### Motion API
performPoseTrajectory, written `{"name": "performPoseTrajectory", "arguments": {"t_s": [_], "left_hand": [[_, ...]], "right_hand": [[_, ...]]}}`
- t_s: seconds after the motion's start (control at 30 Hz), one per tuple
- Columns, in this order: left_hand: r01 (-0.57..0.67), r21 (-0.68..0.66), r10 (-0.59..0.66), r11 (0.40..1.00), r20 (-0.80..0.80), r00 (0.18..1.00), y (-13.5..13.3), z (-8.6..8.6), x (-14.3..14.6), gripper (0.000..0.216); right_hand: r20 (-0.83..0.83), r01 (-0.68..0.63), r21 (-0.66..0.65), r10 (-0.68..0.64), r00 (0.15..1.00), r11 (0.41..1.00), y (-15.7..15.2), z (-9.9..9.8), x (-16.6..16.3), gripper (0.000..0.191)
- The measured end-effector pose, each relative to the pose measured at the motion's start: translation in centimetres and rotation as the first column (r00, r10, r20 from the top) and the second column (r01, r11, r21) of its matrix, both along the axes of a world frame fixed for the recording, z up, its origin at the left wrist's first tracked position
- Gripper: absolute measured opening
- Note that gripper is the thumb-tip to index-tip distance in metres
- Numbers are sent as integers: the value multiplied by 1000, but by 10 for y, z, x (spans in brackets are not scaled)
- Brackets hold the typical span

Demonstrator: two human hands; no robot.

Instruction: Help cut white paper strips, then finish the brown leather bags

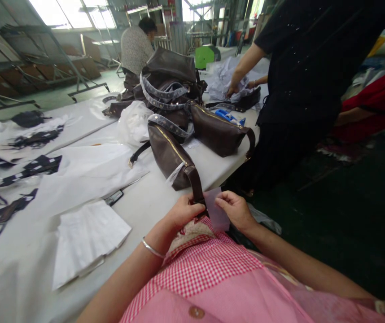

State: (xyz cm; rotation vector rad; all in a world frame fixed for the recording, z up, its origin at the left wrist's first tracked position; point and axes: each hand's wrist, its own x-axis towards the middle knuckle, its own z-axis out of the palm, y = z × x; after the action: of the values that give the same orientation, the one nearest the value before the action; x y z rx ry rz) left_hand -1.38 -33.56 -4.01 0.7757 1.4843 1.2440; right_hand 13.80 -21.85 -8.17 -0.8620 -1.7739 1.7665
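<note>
A dark brown leather handbag (169, 152) with a gold zipper lies on the white table in front of me. Its strap (196, 183) hangs over the table's edge toward my body. Close to the strap's end, my left hand (187, 208) pinches it between thumb and fingers. Beside it, my right hand (235, 208) grips the edge of a thin translucent plastic sheet (216, 211), which stands next to the strap. Whether sheet and strap touch, I cannot tell. A white strip of wrapping (176, 172) sticks out near the zipper's end.
Another brown handbag (216, 130) and a heap of bags (168, 67) lie beyond. White paper sheets (88, 237) are stacked at left, near black straps (32, 168). A co-worker in dark clothes (308, 76) stands at right, handling white wrapping (224, 78). Another person (135, 49) is behind.
</note>
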Motion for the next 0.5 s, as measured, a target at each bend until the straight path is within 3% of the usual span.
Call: {"name": "performPoseTrajectory", "arguments": {"t_s": [0.17,0.33,0.5], "left_hand": [[-155,-85,141,984,-151,978,6,-5,11,22],[-123,-55,109,991,-206,972,8,-5,12,26],[-79,-25,70,997,-273,959,0,-7,6,19]], "right_hand": [[-17,-68,36,69,997,997,-5,5,-1,25],[12,-181,81,180,984,980,0,18,-7,26],[90,-147,200,132,987,969,11,22,-10,25]]}}
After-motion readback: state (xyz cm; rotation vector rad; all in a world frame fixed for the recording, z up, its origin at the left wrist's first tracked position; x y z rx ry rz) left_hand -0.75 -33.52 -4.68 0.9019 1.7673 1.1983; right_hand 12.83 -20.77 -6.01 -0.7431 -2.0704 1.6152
